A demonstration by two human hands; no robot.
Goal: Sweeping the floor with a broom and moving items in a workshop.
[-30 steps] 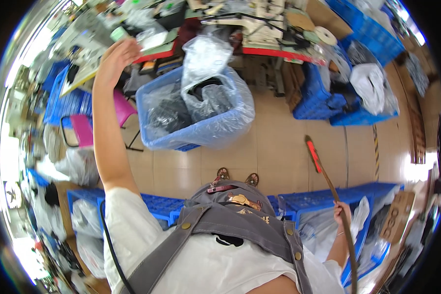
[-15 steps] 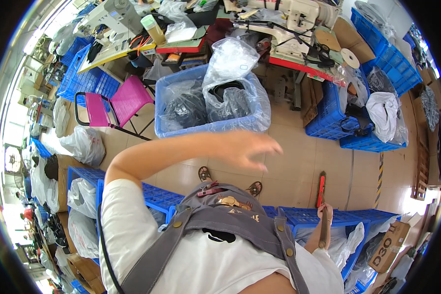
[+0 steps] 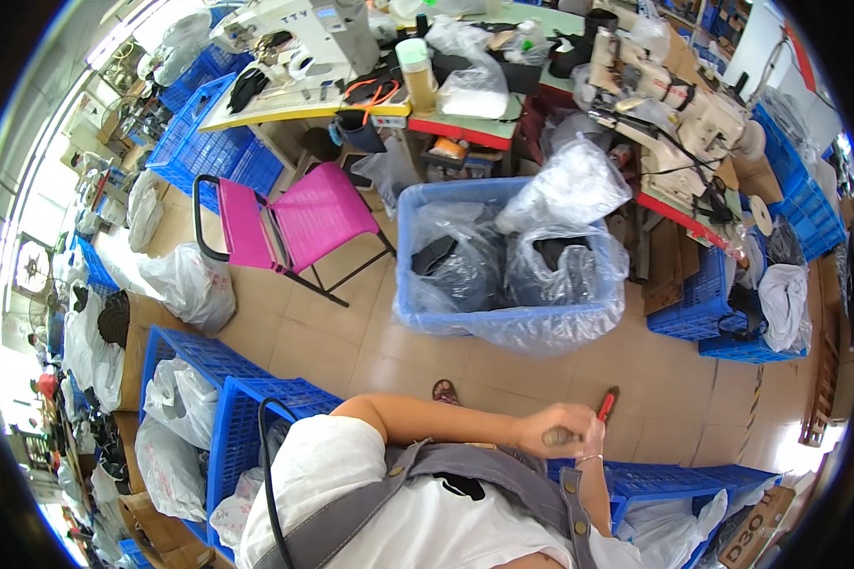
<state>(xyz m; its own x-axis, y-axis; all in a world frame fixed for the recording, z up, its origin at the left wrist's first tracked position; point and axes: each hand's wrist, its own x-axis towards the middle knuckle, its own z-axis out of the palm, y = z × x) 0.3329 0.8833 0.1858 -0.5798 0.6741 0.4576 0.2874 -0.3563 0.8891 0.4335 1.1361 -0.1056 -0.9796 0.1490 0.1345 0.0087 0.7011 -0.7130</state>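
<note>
My left hand (image 3: 547, 429) reaches across my front, its fingers closed around a stick-like tool with a brown handle (image 3: 557, 436) and a red part (image 3: 606, 406). The rounded handle end sticks out beside the hand, toward me; the red part points away and ends in a dark tip. Right beside it, my right hand (image 3: 592, 438) is also closed on the tool, partly covered by the left hand. What kind of tool it is cannot be made out.
A blue bin (image 3: 404, 256) lined with clear plastic, holding bagged dark goods, stands ahead. Left of it is a pink chair (image 3: 323, 216). Sewing machines (image 3: 327, 38) sit on tables behind. Blue crates (image 3: 256, 417) flank me, and white bags (image 3: 190, 289) lie on the floor at left.
My left hand has come down from open in the air onto the tool beside my right hand. The tool has tilted. The view has turned, shifting the bin and chair rightward.
</note>
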